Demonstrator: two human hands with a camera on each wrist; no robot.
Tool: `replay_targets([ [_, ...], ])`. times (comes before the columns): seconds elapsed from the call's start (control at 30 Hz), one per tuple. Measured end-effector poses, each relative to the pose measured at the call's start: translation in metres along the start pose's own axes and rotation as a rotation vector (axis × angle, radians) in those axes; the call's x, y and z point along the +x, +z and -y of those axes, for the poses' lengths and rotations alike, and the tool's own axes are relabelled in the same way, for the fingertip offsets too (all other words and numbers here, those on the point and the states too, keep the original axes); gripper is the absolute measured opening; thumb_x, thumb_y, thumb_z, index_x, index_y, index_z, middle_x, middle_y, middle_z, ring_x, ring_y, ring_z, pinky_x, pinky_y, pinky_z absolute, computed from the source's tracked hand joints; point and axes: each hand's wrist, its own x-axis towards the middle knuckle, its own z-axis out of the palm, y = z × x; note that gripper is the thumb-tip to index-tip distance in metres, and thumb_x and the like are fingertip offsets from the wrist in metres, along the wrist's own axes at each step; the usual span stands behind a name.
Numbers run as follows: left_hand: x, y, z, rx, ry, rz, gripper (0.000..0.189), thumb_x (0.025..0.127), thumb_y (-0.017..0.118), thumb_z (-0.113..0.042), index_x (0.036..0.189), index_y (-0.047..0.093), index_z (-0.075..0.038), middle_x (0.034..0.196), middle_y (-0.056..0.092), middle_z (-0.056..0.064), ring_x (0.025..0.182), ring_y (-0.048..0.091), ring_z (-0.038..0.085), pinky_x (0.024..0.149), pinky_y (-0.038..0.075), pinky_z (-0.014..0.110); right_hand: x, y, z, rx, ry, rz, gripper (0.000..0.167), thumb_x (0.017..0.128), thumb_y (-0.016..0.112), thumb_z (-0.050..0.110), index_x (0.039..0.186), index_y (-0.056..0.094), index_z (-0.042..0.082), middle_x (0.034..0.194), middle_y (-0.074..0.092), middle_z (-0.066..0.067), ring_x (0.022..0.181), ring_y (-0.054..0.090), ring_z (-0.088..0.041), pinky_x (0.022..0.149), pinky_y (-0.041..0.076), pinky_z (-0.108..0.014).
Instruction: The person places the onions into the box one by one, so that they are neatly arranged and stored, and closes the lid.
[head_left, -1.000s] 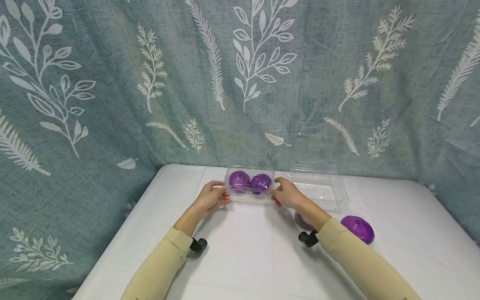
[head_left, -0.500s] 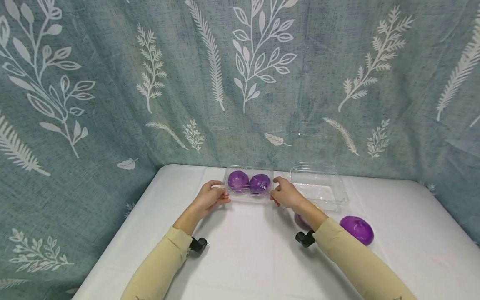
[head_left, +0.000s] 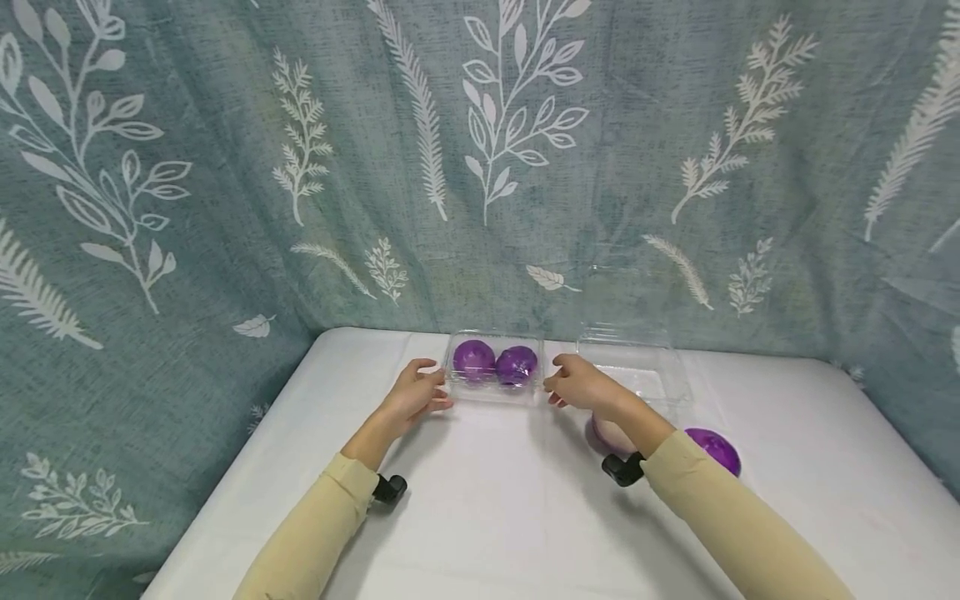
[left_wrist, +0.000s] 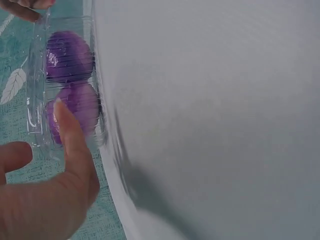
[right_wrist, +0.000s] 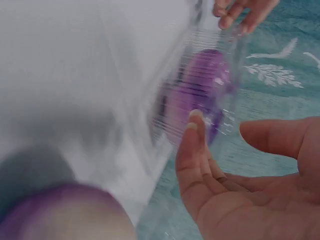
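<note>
Since both hands are framing it, I'm starting with the clear box [head_left: 491,395], which is sitting near the far edge of the table [head_left: 480,517]. Two round purple onion-looking things [head_left: 474,358] are lying side by side inside, showing through the plastic.

The left hand [head_left: 411,398] is hanging right beside the box's left end, thumb and fingers spreading well apart and bending only loosely, so they aren't gripping anything. The right hand [head_left: 581,387] is doing much the same at the other end: fingers curving a little, a wide gap opening to the thumb, nothing being pinched. Whether any fingertip is brushing the plastic, I honestly can't tell.

Just right of that, a second clear container [head_left: 637,379] is standing with its lid [head_left: 621,304] rising against the curtain [head_left: 465,267]. Closer in, a purple-and-pale round piece [head_left: 611,435] is peeking out from behind the right forearm, and a glossy purple one [head_left: 712,450] is lying farther right, the tan sleeve [head_left: 738,517] partly covering it. Black gadgets [head_left: 390,489] are sticking out at both wrists.
</note>
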Motion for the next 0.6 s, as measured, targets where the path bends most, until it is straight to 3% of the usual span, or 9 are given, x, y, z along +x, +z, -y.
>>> replay_targets([
  [0.17, -0.005, -0.001, -0.004, 0.148, 0.074, -0.106, 0.057, 0.106, 0.058, -0.021, 0.153, 0.034, -0.002, 0.125, 0.050, 0.021, 0.100, 0.060, 0.036, 0.076, 0.065, 0.034, -0.024, -0.015, 0.003, -0.068, -0.056, -0.008, 0.058, 0.104, 0.052, 0.012, 0.148, 0.030, -0.018, 0.115, 0.067, -0.024, 0.105, 0.067, -0.039, 0.092, 0.061, -0.048],
  [0.37, -0.015, 0.006, -0.019, 0.350, 0.236, -0.193, 0.049, 0.102, 0.064, -0.020, 0.146, 0.047, -0.006, 0.118, 0.056, 0.013, 0.093, 0.059, 0.025, 0.067, 0.057, 0.030, -0.050, -0.029, 0.002, -0.130, -0.074, -0.048, 0.055, 0.104, 0.055, 0.014, 0.148, 0.036, -0.013, 0.122, 0.063, -0.024, 0.111, 0.065, -0.037, 0.090, 0.061, -0.043],
  [0.47, -0.019, 0.014, -0.028, 0.403, 0.302, -0.180, 0.045, 0.101, 0.065, -0.017, 0.143, 0.051, -0.009, 0.118, 0.058, 0.011, 0.096, 0.057, 0.025, 0.065, 0.051, 0.027, -0.063, -0.035, 0.001, -0.177, -0.088, -0.063, 0.054, 0.104, 0.057, 0.017, 0.148, 0.040, -0.010, 0.124, 0.063, -0.022, 0.115, 0.063, -0.037, 0.093, 0.060, -0.046],
  [0.6, -0.021, 0.031, -0.036, 0.419, 0.351, -0.090, 0.047, 0.100, 0.065, -0.014, 0.145, 0.050, -0.010, 0.125, 0.058, 0.015, 0.105, 0.058, 0.027, 0.070, 0.055, 0.029, -0.082, -0.045, -0.005, -0.236, -0.165, -0.083, 0.052, 0.103, 0.058, 0.017, 0.145, 0.044, -0.011, 0.122, 0.064, -0.022, 0.115, 0.062, -0.039, 0.096, 0.058, -0.051],
])
